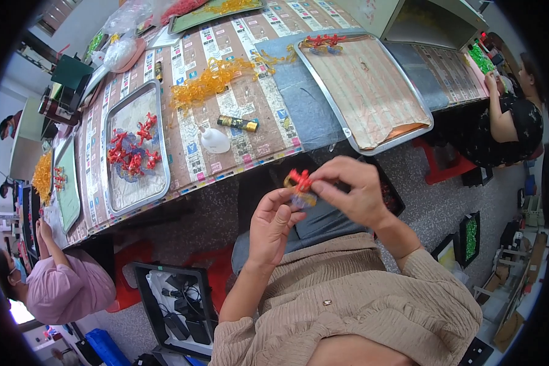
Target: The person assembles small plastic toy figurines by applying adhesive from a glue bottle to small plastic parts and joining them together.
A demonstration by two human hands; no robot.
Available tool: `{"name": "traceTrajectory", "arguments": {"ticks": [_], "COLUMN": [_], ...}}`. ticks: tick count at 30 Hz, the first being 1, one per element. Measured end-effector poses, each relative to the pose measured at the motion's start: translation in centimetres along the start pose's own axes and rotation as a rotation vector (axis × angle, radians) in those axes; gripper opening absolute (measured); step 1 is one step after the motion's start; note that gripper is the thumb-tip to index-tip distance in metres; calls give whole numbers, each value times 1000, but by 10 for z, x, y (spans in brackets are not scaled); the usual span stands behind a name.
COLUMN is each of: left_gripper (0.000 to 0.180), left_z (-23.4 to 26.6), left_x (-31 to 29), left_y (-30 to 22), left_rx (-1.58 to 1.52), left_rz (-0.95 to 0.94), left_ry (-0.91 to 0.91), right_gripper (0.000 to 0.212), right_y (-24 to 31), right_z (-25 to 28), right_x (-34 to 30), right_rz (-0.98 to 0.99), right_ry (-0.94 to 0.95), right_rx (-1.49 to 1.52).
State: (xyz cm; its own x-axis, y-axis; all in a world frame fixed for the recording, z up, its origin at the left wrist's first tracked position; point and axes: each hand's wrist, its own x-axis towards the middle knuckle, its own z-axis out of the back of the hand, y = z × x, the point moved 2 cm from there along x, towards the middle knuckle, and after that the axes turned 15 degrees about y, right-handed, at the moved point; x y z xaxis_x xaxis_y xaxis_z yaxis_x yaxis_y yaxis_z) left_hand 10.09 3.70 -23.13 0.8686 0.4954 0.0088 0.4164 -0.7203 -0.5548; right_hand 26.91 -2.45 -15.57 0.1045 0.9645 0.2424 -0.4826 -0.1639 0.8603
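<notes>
My left hand (pixel 273 222) and my right hand (pixel 352 190) meet over my lap, both pinching a small toy piece (pixel 301 186) with a red top and a yellow and bluish lower part. The thumb and fingers of each hand close on it from either side. On the table beyond, a metal tray (pixel 113 195) carries several similar red and blue pieces (pixel 131 149). A tangle of orange plastic parts (pixel 207 82) lies near the middle of the table. A second, larger metal tray (pixel 422 116) lined with paper has a few red pieces (pixel 323 41) at its far end.
A small white bottle (pixel 214 141) and a black and yellow tube (pixel 238 124) lie on the patterned table cover. A person in pink (pixel 67 287) sits at the left, another in black (pixel 512 122) at the right. A dark bin of cables (pixel 177 311) stands on the floor.
</notes>
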Motion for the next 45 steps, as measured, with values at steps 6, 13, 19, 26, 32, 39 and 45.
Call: {"name": "traceTrajectory", "arguments": {"ticks": [6,13,19,26,32,39,45], "left_gripper": [21,16,14,11,10,20,26], "left_z": [0,7,5,-10,17,68,105], "left_x": [-6,-24,-35,-41,-44,-29,-21], "left_y": [-12,-21,-31,-69,-144,-235,-271], "left_rx": [203,472,583,795,1287,1882,2079], "left_rz": [67,55,11,-97,-295,-330,-207], "left_ry": [-101,-169,-181,-224,-402,-597,-682], "right_gripper": [13,16,19,26,17,10,11], "right_y": [-27,-108,-152,-126,-62,-10,-13], "right_z": [85,153,156,156,115,41,10], "right_x": [28,93,132,116,65,7,-13], "right_rz": [-120,-223,-157,-211,-102,50,-7], "right_ry": [-306,-186,-127,-263,-118,331,434], "right_rx": [-262,-358,-111,-414,-298,-81,47]}}
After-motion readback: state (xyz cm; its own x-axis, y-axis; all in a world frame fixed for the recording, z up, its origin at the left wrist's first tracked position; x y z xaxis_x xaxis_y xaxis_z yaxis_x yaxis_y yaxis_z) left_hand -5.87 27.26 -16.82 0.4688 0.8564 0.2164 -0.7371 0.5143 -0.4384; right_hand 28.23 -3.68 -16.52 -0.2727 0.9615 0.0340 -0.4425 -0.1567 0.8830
